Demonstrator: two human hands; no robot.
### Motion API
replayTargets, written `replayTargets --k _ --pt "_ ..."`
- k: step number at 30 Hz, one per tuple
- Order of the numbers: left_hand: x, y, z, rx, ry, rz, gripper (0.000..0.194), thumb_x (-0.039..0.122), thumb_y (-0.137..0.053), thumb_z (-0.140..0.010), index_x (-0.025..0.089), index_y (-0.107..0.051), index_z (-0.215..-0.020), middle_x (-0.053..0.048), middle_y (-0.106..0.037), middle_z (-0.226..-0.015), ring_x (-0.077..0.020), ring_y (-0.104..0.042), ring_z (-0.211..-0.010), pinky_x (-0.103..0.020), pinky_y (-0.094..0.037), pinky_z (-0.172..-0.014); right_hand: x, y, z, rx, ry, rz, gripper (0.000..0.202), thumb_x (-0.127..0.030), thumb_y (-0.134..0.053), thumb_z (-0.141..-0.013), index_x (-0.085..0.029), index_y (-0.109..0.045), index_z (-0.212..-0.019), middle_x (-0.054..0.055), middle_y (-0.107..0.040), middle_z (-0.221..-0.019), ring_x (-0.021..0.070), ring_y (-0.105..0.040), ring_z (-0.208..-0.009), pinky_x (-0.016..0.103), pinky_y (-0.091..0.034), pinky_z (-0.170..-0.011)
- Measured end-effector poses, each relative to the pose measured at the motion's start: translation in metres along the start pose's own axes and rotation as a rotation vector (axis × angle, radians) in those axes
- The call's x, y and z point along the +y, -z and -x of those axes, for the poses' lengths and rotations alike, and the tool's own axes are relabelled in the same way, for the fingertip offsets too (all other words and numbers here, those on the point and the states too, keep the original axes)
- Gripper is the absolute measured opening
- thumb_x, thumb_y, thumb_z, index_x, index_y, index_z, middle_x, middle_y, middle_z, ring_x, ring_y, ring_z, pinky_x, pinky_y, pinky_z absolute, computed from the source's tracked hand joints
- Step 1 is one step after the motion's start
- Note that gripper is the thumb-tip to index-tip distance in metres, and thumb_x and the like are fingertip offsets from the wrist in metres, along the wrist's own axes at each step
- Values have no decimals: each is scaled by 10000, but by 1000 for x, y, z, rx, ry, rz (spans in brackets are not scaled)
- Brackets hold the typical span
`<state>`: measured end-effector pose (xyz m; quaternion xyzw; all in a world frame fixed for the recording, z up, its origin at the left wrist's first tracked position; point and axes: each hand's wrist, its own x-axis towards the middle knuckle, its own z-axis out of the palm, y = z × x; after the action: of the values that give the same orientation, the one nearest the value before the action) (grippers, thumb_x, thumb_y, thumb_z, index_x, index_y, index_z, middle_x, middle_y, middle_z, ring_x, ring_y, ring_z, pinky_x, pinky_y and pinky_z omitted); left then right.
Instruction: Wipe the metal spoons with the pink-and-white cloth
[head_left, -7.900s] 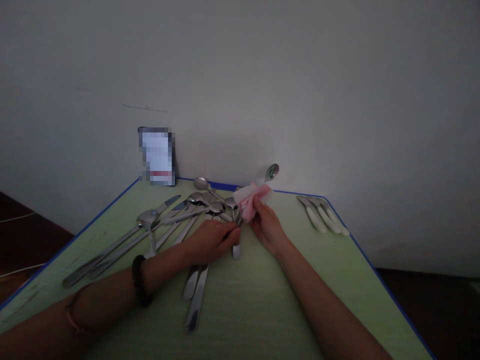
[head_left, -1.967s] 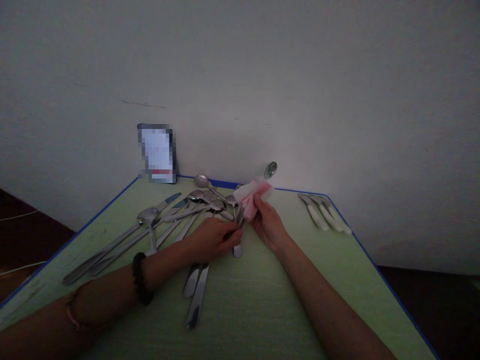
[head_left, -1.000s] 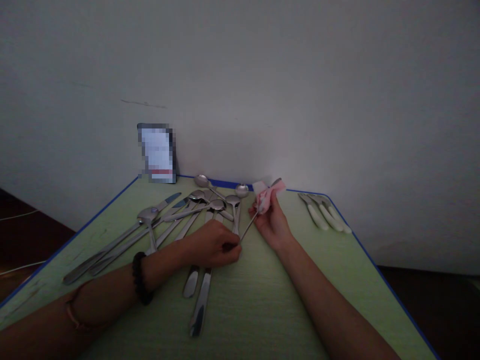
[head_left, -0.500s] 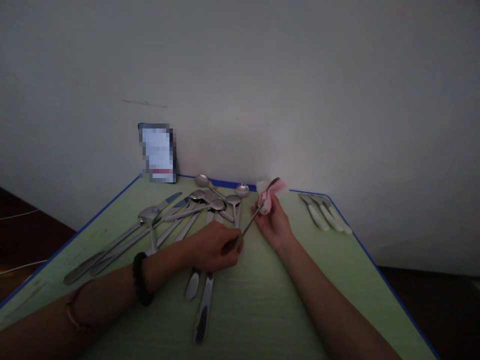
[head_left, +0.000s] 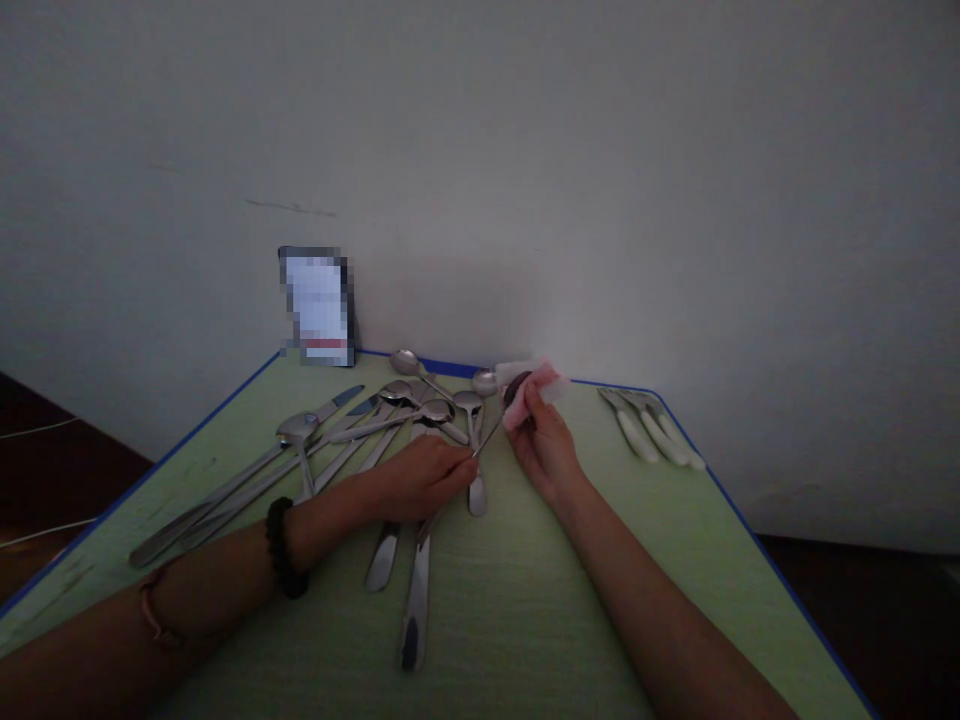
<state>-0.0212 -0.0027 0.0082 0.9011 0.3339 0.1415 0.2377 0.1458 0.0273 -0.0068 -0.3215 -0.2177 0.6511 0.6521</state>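
Note:
My left hand (head_left: 433, 475) is closed round the handle of a metal spoon (head_left: 516, 390) above the scattered cutlery. The spoon slants up to the right, its bowl end looking dark. A pink and white tissue (head_left: 536, 395) is pinched in my right hand (head_left: 547, 440), pressed against the bowl from the right. Beneath and beside my left hand lie several metal spoons and knives, some crossing each other. Of these, a knife (head_left: 346, 400) lies to the left and another spoon (head_left: 485, 381) sits just behind the held one. My left forearm covers part of the pile.
Forks with pale handles (head_left: 637, 435) lie side by side at the table's right edge. A phone with a blurred screen (head_left: 319, 305) leans against the wall (head_left: 637, 200) at the back left. The green table (head_left: 525, 620) has a blue edge.
The held spoon has turned so its bowl shows more broadly, and the tissue now lies along it. My left hand has risen slightly in the view, uncovering a handle end below.

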Motion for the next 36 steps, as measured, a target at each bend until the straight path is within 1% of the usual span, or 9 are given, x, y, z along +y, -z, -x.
replayTargets --k 4,7,9,13,15,20,24,30,36 --pt "0 0 1 7 -22 -7 369 267 -281 -915 174 -402 -579 52 -327 -482 -88 -369 -453 -233 -270 -506 -1 2 -2 25 14 -13 148 -282 -735 -650 -197 -664 -749 -41 -686 -754 70 -600 -692 180 -477 -681" --pt "0 -1 0 15 -14 -18 363 276 -271 -919 175 -413 -601 45 -367 -507 -94 -390 -475 -232 -279 -513 0 0 1 -46 10 96 186 -294 -745 -635 -180 -672 -762 -26 -689 -744 88 -602 -720 200 -463 -711" --pt "0 -1 -1 22 -1 -32 356 282 -267 -920 175 -422 -618 39 -392 -525 -100 -404 -497 -233 -288 -523 1 -2 4 -96 -14 180 202 -319 -747 -629 -165 -676 -738 -19 -684 -698 97 -598 -701 208 -453 -688" --pt "-1 -1 -2 26 33 -33 361 276 -264 -919 176 -414 -606 39 -387 -521 -100 -401 -493 -231 -292 -521 1 -3 6 -130 -72 225 221 -343 -757 -608 -155 -675 -689 -20 -675 -646 89 -580 -623 205 -446 -640" --pt "0 0 -2 13 28 -16 362 269 -271 -916 175 -411 -596 44 -369 -506 -95 -393 -477 -228 -290 -509 1 -2 5 -116 -66 187 220 -334 -763 -602 -159 -675 -703 -24 -677 -657 86 -582 -624 204 -455 -654" --pt "1 3 0 -1 -38 -18 376 269 -290 -914 169 -419 -574 53 -323 -482 -87 -361 -453 -234 -281 -503 1 2 0 -19 20 10 209 -301 -751 -630 -194 -670 -791 -33 -699 -798 83 -613 -742 193 -481 -722" --pt "1 4 2 -7 -46 53 378 270 -281 -910 174 -388 -561 53 -332 -476 -84 -351 -446 -222 -280 -486 0 2 -1 14 46 3 195 -324 -729 -660 -200 -665 -796 -23 -701 -824 94 -619 -759 207 -491 -718" --pt "1 2 1 15 -26 64 371 277 -251 -913 177 -394 -586 43 -370 -504 -92 -379 -472 -227 -294 -518 1 -3 4 -121 -41 217 249 -383 -748 -612 -158 -667 -680 -11 -679 -642 115 -611 -691 219 -461 -657" --pt "1 -1 -1 12 21 15 364 288 -284 -906 172 -412 -586 49 -350 -493 -89 -367 -457 -228 -259 -499 -1 -5 7 -140 -66 213 257 -384 -748 -614 -153 -679 -704 -18 -680 -650 91 -588 -622 204 -458 -642"
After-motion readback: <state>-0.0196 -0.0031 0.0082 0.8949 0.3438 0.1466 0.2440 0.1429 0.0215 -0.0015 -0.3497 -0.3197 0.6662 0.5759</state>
